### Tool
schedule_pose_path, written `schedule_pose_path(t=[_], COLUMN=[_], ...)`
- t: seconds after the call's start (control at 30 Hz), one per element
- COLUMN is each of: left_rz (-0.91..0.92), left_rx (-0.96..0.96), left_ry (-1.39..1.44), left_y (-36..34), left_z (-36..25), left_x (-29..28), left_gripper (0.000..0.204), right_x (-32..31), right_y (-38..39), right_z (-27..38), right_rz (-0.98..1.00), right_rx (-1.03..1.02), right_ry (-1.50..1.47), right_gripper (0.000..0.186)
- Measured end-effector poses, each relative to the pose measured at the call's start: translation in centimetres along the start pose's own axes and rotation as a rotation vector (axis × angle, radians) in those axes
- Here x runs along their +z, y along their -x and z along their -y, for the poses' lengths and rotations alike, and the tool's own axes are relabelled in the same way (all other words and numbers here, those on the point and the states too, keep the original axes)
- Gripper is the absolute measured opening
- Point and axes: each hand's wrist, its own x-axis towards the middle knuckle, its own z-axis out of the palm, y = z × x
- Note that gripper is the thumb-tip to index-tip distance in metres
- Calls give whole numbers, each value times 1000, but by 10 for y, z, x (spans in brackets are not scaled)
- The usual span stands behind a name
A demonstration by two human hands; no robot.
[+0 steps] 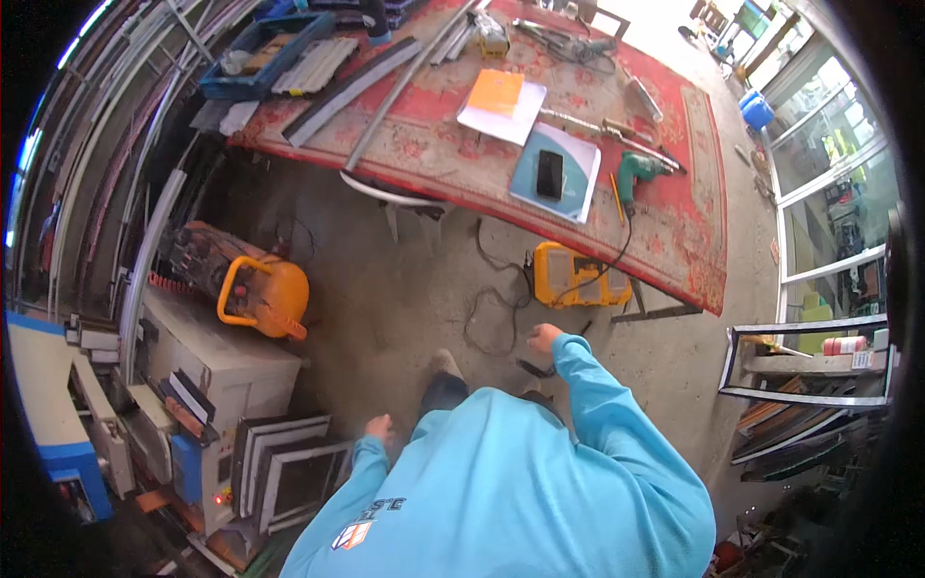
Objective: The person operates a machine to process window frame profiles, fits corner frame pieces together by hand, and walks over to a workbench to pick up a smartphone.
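Right hand (544,337) empty near yellow case (578,276) — left hand (378,427) fisted.

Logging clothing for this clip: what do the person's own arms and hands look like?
Both arms wear long light-blue sleeves of one top, which has a dark, white and orange printed patch at the lower left. The left hand and right hand are bare, with no gloves.

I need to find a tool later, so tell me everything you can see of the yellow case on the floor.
The yellow case is a boxy, plastic-looking tool case lying flat on the concrete floor, just under the near edge of the red patterned table cover. Its face has dark recessed panels. A black cable loops on the floor beside it. The right hand hovers just below it, not touching.
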Motion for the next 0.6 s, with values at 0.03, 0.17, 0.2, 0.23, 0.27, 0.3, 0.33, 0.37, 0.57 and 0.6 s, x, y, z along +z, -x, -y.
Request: schedule_pose_path(t=[0.03,0.17,0.2,0.23,0.27,0.3,0.33,0.37,0.57,0.6], left_rz=[28,63,61,13,14,6,-2,12,32,24], left_rx=[5,73,160,33,54,87,115,92,198,202], left_ry=[-250,-700,-814,-642,-644,-560,-474,-373,-117,-110], left_y=[-15,-56,-73,-63,-61,-64,-69,-85,-49,-48], left_z=[3,-4,-12,-49,-75,-95,-112,-124,-236,-247], left_x=[-22,-82,-96,-83,-83,-83,-81,-83,1,13], left_gripper=[32,50,49,46,46,43,41,38,36,36], right_x=[-22,-86,-103,-115,-124,-139,-154,-168,-246,-257], right_y=[0,3,3,4,2,-2,-8,-15,-64,-70], right_z=[37,143,157,159,166,170,173,179,187,193], right_rz=[-51,-451,-479,-579,-650,-699,-711,-793,-994,-984], right_rx=[-38,-174,-187,-162,-153,-178,-183,-130,248,367], right_ry=[-185,-280,-283,-277,-275,-261,-259,-266,-142,-122], right_gripper=[41,35,35,34,33,30,30,29,50,54])
